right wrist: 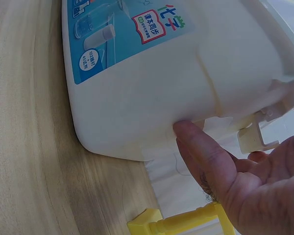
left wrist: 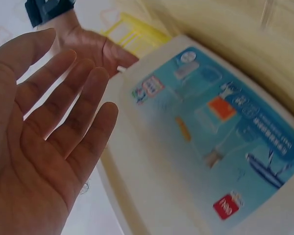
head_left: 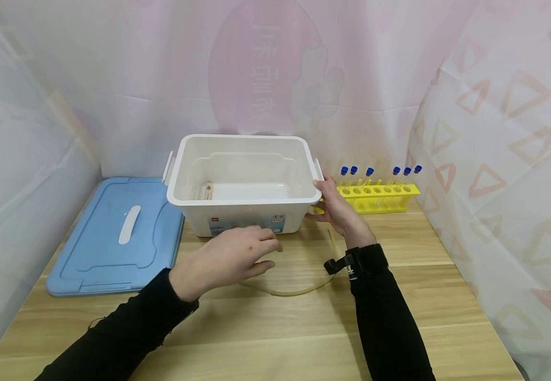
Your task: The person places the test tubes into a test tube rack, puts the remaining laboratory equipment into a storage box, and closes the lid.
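Observation:
A white plastic storage box (head_left: 242,207), lidless, stands on the table with a blue printed label (left wrist: 210,127) on its front. My right hand (head_left: 339,211) holds the box's right end near the handle. In the right wrist view, its thumb (right wrist: 206,152) touches the box wall below the unlatched white clip (right wrist: 255,138). My left hand (head_left: 230,259) hovers in front of the box, apart from it, with fingers extended and nothing in them. A small pale object with dark marks (head_left: 208,191) shows inside the box.
A blue lid (head_left: 99,238) with a white handle lies left of the box. Thin yellowish tubing (head_left: 294,292) curves across the table in front. To the right stands a yellow test tube rack (head_left: 370,203) with several blue-capped tubes (head_left: 369,172). Patterned curtains surround the table.

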The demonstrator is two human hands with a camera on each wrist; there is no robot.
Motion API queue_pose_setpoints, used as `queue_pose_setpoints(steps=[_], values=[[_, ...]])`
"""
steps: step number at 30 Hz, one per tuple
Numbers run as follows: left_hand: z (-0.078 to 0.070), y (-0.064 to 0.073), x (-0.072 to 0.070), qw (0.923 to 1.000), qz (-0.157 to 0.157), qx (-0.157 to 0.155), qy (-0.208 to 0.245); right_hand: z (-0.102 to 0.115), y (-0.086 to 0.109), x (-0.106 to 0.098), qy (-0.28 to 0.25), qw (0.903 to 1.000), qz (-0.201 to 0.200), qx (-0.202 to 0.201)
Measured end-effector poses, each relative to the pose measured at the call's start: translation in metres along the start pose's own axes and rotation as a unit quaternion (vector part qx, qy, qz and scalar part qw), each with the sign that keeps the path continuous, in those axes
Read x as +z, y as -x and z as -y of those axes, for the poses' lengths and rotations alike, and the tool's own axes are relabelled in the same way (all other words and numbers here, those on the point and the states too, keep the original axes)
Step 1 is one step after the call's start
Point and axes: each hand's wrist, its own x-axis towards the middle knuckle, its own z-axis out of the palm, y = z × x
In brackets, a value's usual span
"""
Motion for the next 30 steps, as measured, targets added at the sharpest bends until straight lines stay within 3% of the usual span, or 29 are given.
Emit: queue_pose_setpoints(steps=[7, 13, 19, 25, 30], values=[[-0.005, -0.004, 0.017, 0.9988, 0.047, 0.012, -0.004, 0.001, 0.001, 0.001, 0.001, 1.0000, -0.002, 0.003], [-0.007, -0.004, 0.032, 0.9975, 0.063, 0.029, 0.017, 0.001, 0.001, 0.001, 0.000, 1.0000, -0.004, 0.003], [-0.011, -0.003, 0.045, 0.9957, 0.082, 0.042, 0.008, 0.001, 0.000, 0.001, 0.000, 1.0000, -0.005, 0.004], [-0.014, -0.004, 0.054, 0.9923, 0.117, 0.042, 0.005, 0.001, 0.001, 0.001, 0.002, 1.0000, -0.004, 0.003], [-0.014, -0.004, 0.058, 0.9912, 0.123, 0.046, 0.015, 0.001, 0.001, 0.001, 0.001, 1.0000, -0.003, 0.001]])
